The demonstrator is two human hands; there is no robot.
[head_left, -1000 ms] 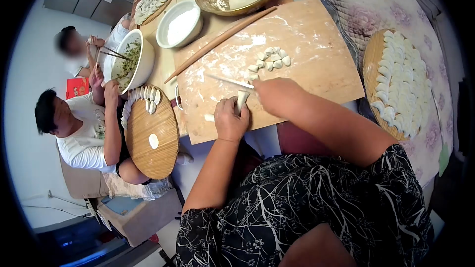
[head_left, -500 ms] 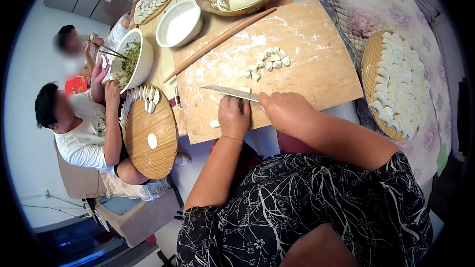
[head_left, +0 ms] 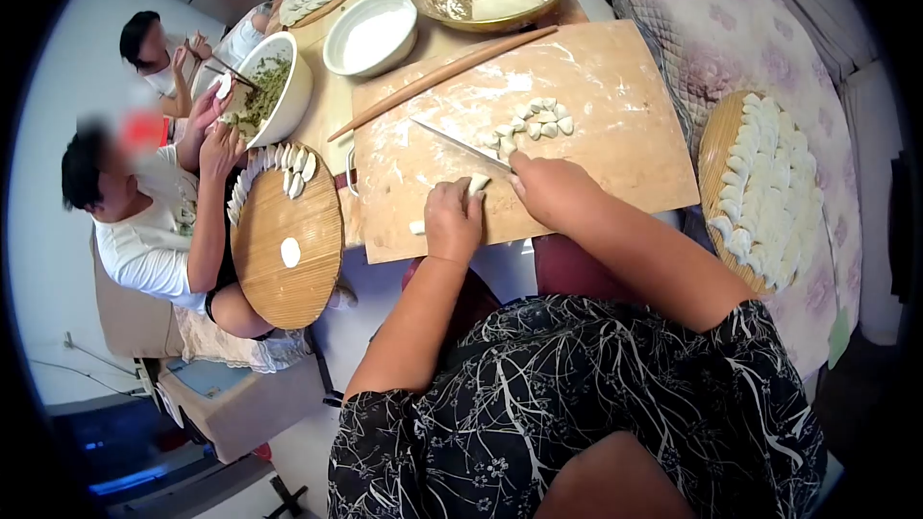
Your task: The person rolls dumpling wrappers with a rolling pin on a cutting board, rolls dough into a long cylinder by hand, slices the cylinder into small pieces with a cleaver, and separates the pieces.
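My right hand (head_left: 553,190) is closed round the handle of a knife (head_left: 456,142), whose blade points up and left above the floured wooden board (head_left: 615,163). Near the board's front edge, my left hand (head_left: 453,223) is wrapped round a dough roll (head_left: 478,183), with one end showing past the fingers. Several small cut dough pieces (head_left: 548,117) lie in a cluster beyond the knife. Another bit of dough (head_left: 417,227) rests left of my left hand. A long wooden rolling pin (head_left: 437,84) lies along the board's far left side.
Behind the board stand a white flour bowl (head_left: 371,36) and a golden basin (head_left: 452,15) with dough. Dumplings fill a round tray (head_left: 716,149) at right. At left, a co-worker (head_left: 144,221) sits by a filling bowl (head_left: 300,86) and a woven tray (head_left: 288,279); another person sits beyond.
The knife has lifted off the dough and swung away from my left hand. Another cut piece has joined the cluster. The view has shifted, and the co-worker's hands have moved by the filling bowl.
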